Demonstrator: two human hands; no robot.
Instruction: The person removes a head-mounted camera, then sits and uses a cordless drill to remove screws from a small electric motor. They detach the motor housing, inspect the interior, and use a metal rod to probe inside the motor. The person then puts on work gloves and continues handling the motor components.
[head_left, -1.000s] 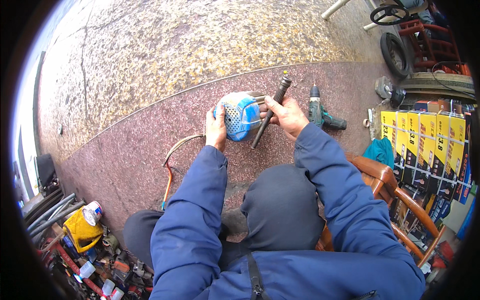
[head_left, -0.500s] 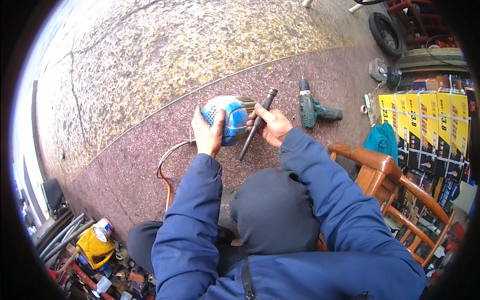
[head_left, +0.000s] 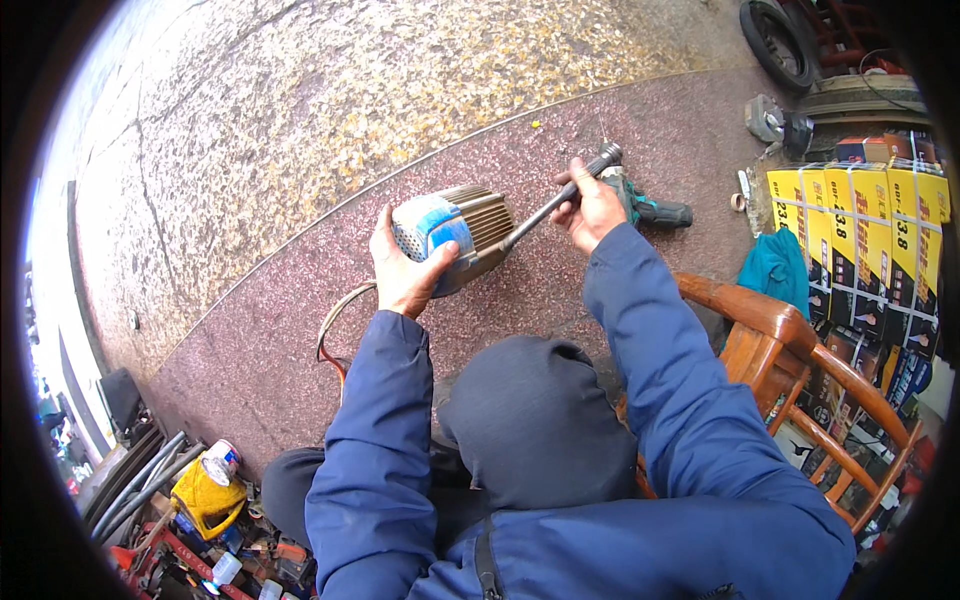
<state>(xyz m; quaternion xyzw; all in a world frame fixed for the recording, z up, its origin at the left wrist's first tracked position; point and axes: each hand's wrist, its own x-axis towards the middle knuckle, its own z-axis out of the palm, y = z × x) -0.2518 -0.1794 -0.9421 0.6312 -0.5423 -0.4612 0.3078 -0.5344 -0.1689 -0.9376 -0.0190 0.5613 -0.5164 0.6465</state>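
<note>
My left hand (head_left: 408,270) grips the blue-covered, perforated end of a finned metal housing (head_left: 482,222), thumb across its near side. Cables (head_left: 331,330) lie on the floor near that end. In my right hand (head_left: 592,210) is a dark, slim screwdriver-like tool (head_left: 548,212), held around its thicker part with its ridged end up to the right. Its thin tip meets the finned end of the housing, though whether it sits in a screw is too small to tell. Partly behind my right hand lies a green and black cordless drill (head_left: 660,213).
To the right stand a wooden chair (head_left: 745,310), a teal cloth (head_left: 775,270) and yellow-black boxes (head_left: 860,215). A tyre (head_left: 775,45) lies at the far right. On the lower left, a yellow jug (head_left: 205,498) sits among tools and pipes.
My right hand has moved right and swung the tool from steeply slanted beside the housing to pointing at its finned end. My left hand has turned the housing, showing more fins.
</note>
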